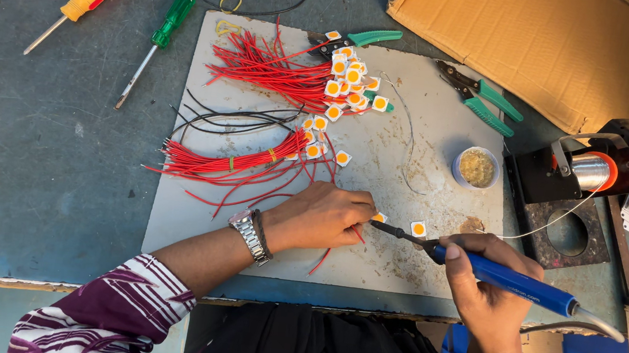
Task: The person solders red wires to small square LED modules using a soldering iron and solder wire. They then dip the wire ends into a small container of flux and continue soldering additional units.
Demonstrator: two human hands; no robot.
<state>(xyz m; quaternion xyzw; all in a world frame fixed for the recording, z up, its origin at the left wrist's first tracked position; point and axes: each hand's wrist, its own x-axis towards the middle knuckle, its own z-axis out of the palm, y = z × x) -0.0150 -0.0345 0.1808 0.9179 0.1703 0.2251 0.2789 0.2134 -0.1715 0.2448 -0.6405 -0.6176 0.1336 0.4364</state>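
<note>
Here the right hand (493, 292) has its grip wrapped around the blue-handled soldering iron (510, 279), thumb on top of the barrel, with the dark metal tip (387, 228) reaching left to a small square white chip with an orange centre (379, 218). The left hand (322, 216) pinches that chip and a thin red wire (321, 261) against the board, fingertips closed right beside the tip. The chip looks light, stiff and easy to flick away, so it is best held by its edges; the wire seems soft and springy, best pinned near its bare end. The iron is rigid, and only its blue handle looks safe to hold.

A second chip of the same kind (419, 229) lies just beside the tip. Further up the scorched grey work board (171, 208) lie a bundle of red wires (222, 165), some black wires (235, 117) and a heap of finished chips with red leads (344, 78). A small round tin of yellowish flux (476, 169) sits near two green-handled cutters (482, 99). A solder reel on a black stand (588, 170) stands to the right, its thin strand running toward the right hand. The blue-grey surface (37, 147) also carries a yellow-handled screwdriver (75, 7), a green-handled screwdriver (155, 43) and a cardboard box (546, 45).
</note>
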